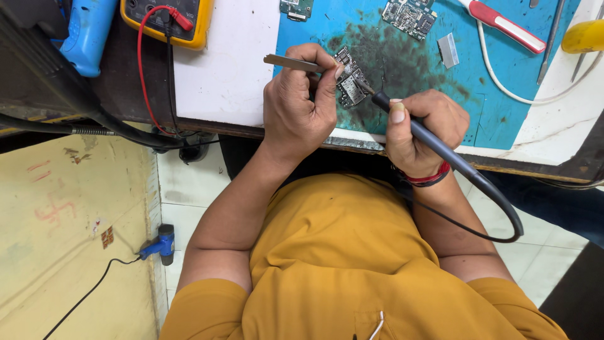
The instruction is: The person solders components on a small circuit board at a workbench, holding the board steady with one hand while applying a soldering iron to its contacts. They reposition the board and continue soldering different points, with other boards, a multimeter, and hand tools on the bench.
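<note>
My left hand (299, 104) grips metal tweezers (290, 62) whose tips rest against a small circuit board (350, 79) lying on the blue work mat (503, 107). My right hand (423, 129) holds a dark soldering iron (434, 143) like a pen, its tip touching the board's right side. The iron's cable (503, 211) loops down past my right wrist. A dark burnt stain covers the mat around the board.
A yellow multimeter (168, 19) with a red lead sits at top left beside a blue tool (88, 31). Further circuit boards (410, 16), a red-handled tool (506, 26), a small metal plate (448, 50) and a white cable lie on the mat. Black hoses hang off the bench's left.
</note>
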Demonstrator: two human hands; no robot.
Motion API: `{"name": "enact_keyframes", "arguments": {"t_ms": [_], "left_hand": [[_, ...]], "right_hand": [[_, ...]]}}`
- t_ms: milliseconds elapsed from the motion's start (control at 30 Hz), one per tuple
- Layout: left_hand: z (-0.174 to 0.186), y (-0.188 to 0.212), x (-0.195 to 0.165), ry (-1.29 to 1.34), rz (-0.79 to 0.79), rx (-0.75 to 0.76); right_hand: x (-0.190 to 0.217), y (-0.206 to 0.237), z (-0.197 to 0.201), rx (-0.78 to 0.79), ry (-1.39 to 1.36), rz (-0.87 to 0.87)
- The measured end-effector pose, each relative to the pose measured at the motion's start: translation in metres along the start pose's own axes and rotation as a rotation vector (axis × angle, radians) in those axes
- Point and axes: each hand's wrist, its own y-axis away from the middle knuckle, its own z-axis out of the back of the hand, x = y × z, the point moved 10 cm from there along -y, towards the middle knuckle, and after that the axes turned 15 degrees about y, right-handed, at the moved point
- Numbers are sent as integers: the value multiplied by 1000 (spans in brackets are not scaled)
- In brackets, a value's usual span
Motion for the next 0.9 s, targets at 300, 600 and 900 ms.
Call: {"name": "enact_keyframes", "arguments": {"t_ms": [300, 600, 900], "left_hand": [[0, 0, 0, -3, 2, 1], [-1, 0, 2, 9, 11, 3], [-1, 0, 3, 10, 6, 7]], "right_hand": [[-2, 2, 1, -8, 4, -9], [-3, 3, 2, -14, 15, -8], [-2, 3, 2, -28, 4, 7]]}}
